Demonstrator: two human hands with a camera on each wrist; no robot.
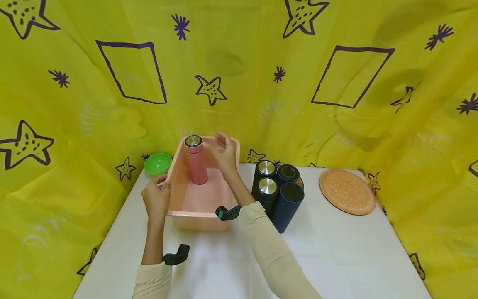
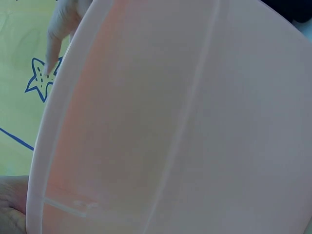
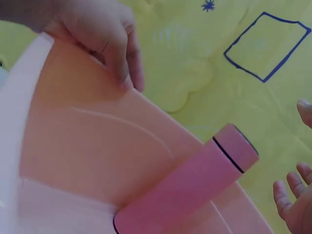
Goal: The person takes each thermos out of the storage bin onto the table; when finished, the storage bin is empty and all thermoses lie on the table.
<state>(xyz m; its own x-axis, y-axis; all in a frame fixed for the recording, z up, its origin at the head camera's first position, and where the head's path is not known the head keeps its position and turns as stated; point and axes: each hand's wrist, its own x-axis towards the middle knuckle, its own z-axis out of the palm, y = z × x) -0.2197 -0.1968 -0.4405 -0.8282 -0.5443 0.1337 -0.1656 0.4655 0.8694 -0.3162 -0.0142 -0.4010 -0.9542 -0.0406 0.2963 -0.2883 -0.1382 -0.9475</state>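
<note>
A pink flask (image 1: 196, 162) stands upright in the pink tub (image 1: 198, 207) near the tabletop's far-left edge. The right hand (image 1: 224, 153) hovers beside it, fingers spread and empty, seemingly just letting go; the left hand (image 1: 157, 199) grips the tub's left rim. Next likely means reaching for a dark flask (image 1: 266, 192) just right of the tub.

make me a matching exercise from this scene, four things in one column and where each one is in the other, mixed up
Things:
1. pink bottle
2. green bowl
3. orange plate
4. dark bottles

Places:
a. on the table by the right edge
b. standing upright inside the pink tub
c. clustered just right of the tub, beside the right hand's forearm
d. at the back, left of the tub, beyond the left hand

Pairs: 1-b, 2-d, 3-a, 4-c
</note>
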